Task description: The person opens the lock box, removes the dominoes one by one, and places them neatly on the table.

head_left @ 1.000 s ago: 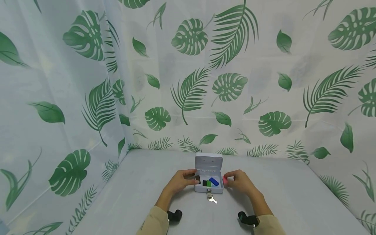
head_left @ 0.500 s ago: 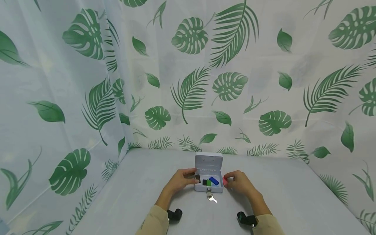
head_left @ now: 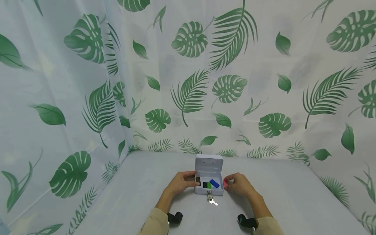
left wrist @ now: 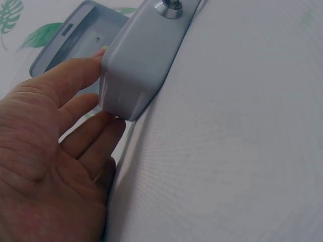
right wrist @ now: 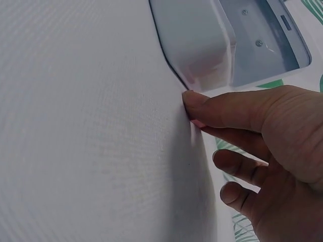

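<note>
Right grip [head_left: 239,184] pinches a pink piece [head_left: 225,183], mostly hidden from me, just beside the open box [head_left: 202,192]. Left grip [head_left: 180,182] holds the box's left end, thumb partly covering a brown piece [head_left: 198,180] inside.

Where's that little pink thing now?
In the head view, the pink piece is pinched in the right hand, just outside the right side of the open box.

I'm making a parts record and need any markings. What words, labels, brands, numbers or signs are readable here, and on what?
No readable text in any view.
Box: no lettering on the sides that show; faint marks inside, along the back, are too small to make out.
Key at its front: too small to tell.
Blue block and green block: too small to tell.
</note>
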The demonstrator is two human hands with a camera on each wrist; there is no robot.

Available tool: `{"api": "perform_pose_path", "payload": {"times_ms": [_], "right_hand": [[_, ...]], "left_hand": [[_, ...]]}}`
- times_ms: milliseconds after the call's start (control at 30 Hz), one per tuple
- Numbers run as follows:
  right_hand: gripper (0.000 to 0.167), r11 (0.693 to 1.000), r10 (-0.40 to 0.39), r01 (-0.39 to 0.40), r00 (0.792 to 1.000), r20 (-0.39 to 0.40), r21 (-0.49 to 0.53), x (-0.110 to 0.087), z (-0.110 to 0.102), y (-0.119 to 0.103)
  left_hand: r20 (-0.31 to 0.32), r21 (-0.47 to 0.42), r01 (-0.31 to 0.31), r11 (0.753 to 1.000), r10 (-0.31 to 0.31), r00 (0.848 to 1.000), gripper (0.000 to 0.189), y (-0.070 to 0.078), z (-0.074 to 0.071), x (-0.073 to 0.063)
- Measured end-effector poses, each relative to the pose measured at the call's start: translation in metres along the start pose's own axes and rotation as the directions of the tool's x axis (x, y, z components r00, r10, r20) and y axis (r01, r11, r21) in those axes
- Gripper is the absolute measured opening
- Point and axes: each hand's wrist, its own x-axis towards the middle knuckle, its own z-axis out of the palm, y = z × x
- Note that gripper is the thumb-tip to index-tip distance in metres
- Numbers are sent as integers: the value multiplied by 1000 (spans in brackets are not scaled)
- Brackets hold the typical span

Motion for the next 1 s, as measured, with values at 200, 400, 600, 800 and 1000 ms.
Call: {"api": "perform_pose_path", "payload": {"times_ms": [200, 400, 600, 800, 1000], "right_hand": [[32, 1000, -22, 22, 1000, 4, -1, 0, -1, -3], [34, 1000, -25, 25, 999, -44, 0, -1, -9, -9], [34, 998, -52, 53, 996, -71, 18, -3, -13, -15], [37, 995, -92, 95, 991, -97, 33, -6, -17, -26], [37, 991, -128, 131, 984, -123, 15, -8, -18, -37]], "left_hand": [[-1, 6, 2, 1000, -2, 1000, 59, -2, 0, 0], [-1, 6, -7, 1000, 7, 1000, 59, -2, -1, 0], [0, 6, -22, 1000, 22, 1000, 59, -2, -1, 0], [0, -13, -24, 1000, 24, 1000, 58, -3, 0, 0], [0, -12, -25, 1000, 25, 1000, 59, -2, 0, -1]]}}
